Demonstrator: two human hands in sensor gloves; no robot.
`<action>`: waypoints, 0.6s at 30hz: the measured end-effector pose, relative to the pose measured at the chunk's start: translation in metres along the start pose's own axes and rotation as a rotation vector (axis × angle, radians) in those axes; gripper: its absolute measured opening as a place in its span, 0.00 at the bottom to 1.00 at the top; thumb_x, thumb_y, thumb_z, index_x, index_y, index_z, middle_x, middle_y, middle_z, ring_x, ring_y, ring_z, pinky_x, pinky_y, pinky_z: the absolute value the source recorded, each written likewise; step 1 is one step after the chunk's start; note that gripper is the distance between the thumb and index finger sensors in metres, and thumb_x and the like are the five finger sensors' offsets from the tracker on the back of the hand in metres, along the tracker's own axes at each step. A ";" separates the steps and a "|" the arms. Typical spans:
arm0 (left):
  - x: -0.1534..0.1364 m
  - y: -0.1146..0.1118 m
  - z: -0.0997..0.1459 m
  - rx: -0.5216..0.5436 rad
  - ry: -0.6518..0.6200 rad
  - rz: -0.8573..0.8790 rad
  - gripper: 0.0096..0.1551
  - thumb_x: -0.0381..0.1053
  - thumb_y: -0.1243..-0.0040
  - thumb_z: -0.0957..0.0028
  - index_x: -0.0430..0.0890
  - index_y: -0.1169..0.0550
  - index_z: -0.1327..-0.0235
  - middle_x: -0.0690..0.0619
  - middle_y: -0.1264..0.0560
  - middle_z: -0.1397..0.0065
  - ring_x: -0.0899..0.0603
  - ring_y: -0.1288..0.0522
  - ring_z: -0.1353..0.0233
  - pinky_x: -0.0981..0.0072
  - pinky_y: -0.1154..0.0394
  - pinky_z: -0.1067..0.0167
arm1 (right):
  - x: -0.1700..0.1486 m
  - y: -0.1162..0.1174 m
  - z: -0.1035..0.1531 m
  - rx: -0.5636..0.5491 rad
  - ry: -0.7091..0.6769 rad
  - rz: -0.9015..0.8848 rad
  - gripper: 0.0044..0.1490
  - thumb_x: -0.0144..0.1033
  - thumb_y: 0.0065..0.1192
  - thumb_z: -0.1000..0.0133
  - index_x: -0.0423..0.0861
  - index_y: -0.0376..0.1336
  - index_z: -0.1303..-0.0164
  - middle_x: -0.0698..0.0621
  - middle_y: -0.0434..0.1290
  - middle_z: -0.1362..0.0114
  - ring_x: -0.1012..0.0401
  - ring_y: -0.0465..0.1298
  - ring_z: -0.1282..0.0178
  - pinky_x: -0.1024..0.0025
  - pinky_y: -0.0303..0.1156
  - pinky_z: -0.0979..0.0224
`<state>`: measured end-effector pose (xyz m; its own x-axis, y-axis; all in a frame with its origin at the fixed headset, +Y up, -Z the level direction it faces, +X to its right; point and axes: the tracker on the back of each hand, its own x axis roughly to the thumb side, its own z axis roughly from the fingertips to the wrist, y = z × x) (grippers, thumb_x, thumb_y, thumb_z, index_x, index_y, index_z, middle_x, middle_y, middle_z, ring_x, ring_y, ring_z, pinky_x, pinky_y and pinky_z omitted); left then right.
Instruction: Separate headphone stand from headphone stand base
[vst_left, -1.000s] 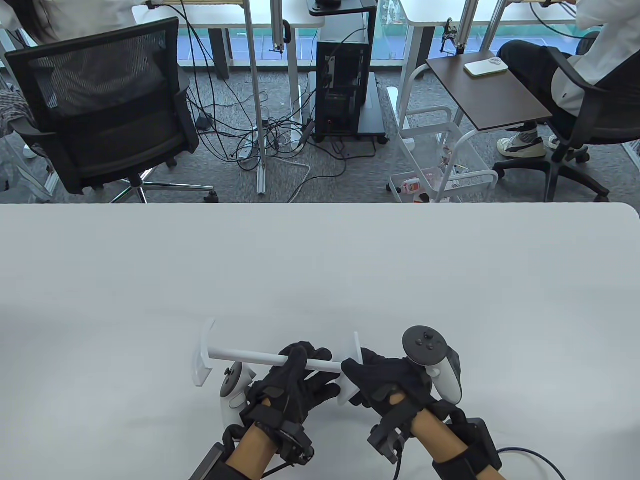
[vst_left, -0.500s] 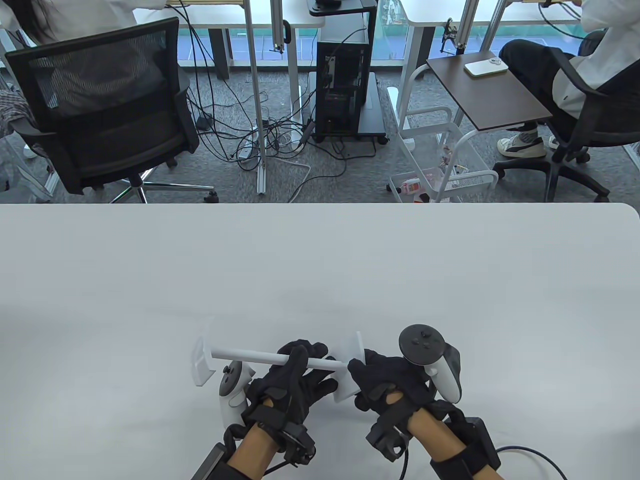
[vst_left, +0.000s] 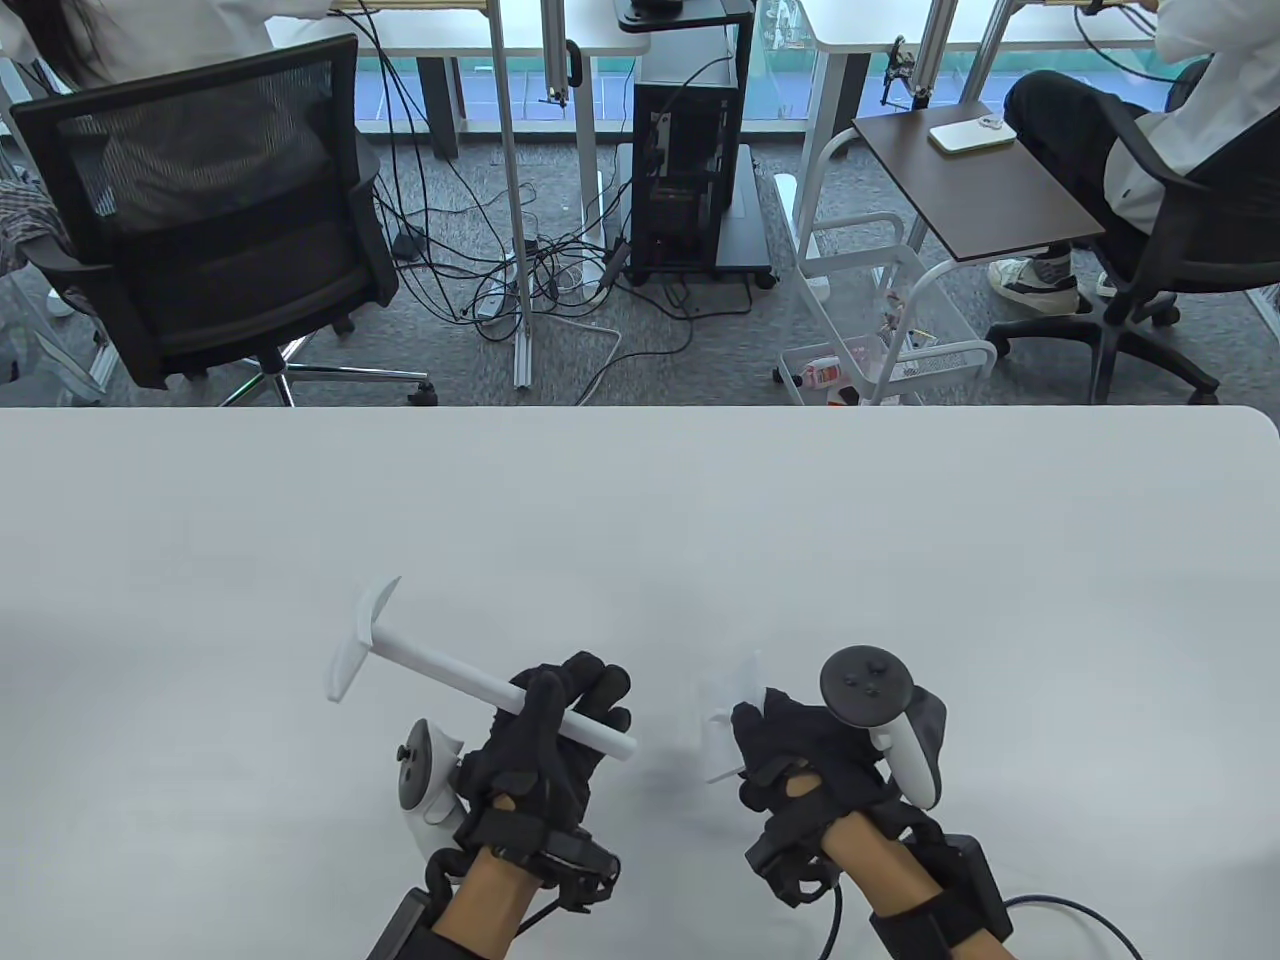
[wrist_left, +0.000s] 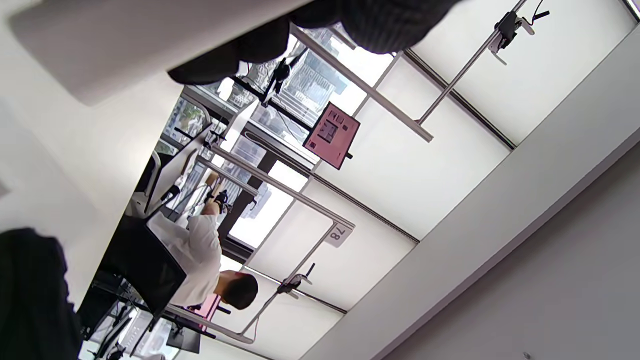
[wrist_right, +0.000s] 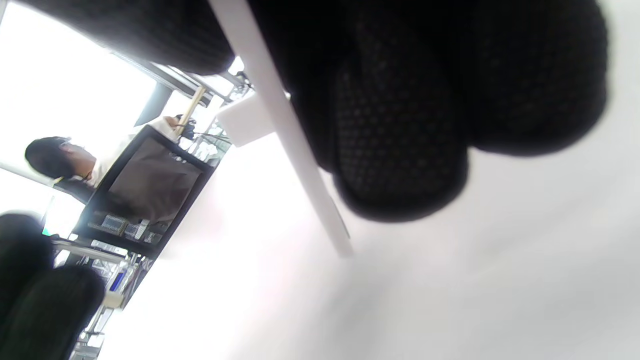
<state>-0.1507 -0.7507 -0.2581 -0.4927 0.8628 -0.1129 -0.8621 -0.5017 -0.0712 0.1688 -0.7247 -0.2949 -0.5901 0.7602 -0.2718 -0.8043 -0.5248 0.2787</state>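
A: From the table view, where are the parts?

B: The left hand (vst_left: 545, 735) grips the headphone stand (vst_left: 470, 683) around its rod, near the free end; its crossbar points up and left, clear of the table (vst_left: 900, 560). The right hand (vst_left: 790, 755) pinches the headphone stand base (vst_left: 722, 722), a thin white plate. The two are apart, with a gap between them.

A: How will they handle?

B: Light, stiff plastic, I judge, and smooth, so slippery in gloves. Take the rod mid-length and the plate by its edge.

A: The left wrist view?

B: Only a blurred white bar (wrist_left: 125, 45) under dark fingertips (wrist_left: 385, 20); I cannot tell the grip there.

A: The right wrist view?

B: Fingers (wrist_right: 400, 130) press against the plate's thin edge (wrist_right: 285, 130).
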 end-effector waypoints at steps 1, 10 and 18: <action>0.005 0.005 0.000 0.027 -0.003 -0.056 0.23 0.60 0.45 0.49 0.52 0.33 0.46 0.46 0.31 0.31 0.37 0.20 0.34 0.39 0.25 0.35 | -0.003 -0.005 -0.002 -0.004 -0.001 -0.010 0.35 0.45 0.58 0.48 0.35 0.59 0.39 0.33 0.77 0.53 0.49 0.85 0.66 0.47 0.79 0.59; 0.056 0.061 -0.002 0.395 0.129 -1.091 0.33 0.57 0.41 0.52 0.45 0.34 0.37 0.50 0.20 0.53 0.48 0.14 0.75 0.55 0.14 0.70 | -0.015 -0.042 -0.005 -0.105 0.006 -0.033 0.35 0.46 0.63 0.49 0.38 0.60 0.38 0.34 0.78 0.52 0.49 0.84 0.65 0.47 0.78 0.58; 0.058 0.075 -0.011 0.448 0.286 -1.750 0.45 0.56 0.43 0.53 0.50 0.49 0.27 0.47 0.21 0.48 0.47 0.14 0.74 0.58 0.15 0.71 | -0.024 -0.055 -0.009 -0.131 0.033 -0.057 0.35 0.45 0.65 0.50 0.39 0.61 0.38 0.34 0.78 0.52 0.48 0.84 0.65 0.47 0.77 0.58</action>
<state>-0.2425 -0.7392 -0.2813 0.8975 0.2569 -0.3586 -0.2916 0.9555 -0.0453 0.2269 -0.7176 -0.3115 -0.5431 0.7787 -0.3141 -0.8377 -0.5278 0.1402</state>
